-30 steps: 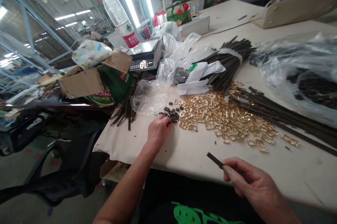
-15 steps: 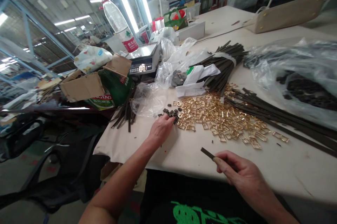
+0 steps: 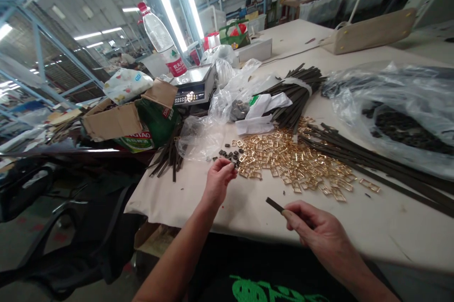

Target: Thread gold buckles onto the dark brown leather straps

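The left hand [image 3: 217, 183] has just drawn back slightly from the small dark pieces [image 3: 232, 154], which lie just beyond its fingertips; its fingers are bent nearly together, and I cannot tell whether they grip a piece, though the reach looks finished. The right hand [image 3: 315, 224] keeps a dark strip [image 3: 274, 204] pinched, free end toward the left; gold frames [image 3: 291, 158] lie beyond it

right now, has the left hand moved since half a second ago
Yes, slightly: judged against the small dark pieces on the table, the left hand has drawn back toward the person.
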